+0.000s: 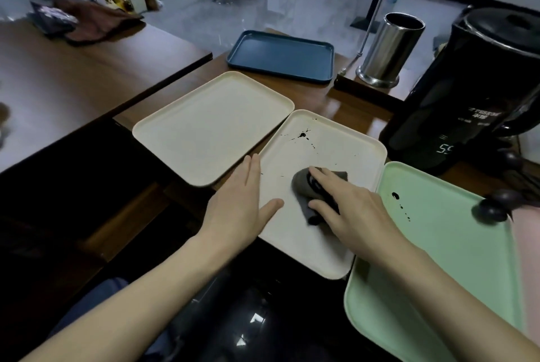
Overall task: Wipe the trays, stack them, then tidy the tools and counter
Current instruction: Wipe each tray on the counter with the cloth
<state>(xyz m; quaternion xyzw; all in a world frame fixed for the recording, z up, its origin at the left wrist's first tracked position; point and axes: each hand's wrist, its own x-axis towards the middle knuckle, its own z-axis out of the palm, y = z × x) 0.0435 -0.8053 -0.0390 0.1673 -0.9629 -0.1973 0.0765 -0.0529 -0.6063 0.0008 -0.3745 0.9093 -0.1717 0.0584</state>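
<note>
Cloth [314, 186] pressed by right hand [355, 215] on stained tray [336, 244] (ink-spotted) | left hand [236, 209] flat, empty

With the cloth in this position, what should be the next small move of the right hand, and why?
Probably the right hand should push the grey cloth forward, toward the dark splatter near the far edge of the cream tray. Those spots are not yet wiped, and the left hand lies flat on the tray's left edge, steadying it.

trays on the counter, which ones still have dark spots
The cream tray under the grey cloth and the mint green tray; the other cream and dark blue trays look spotless.
</note>
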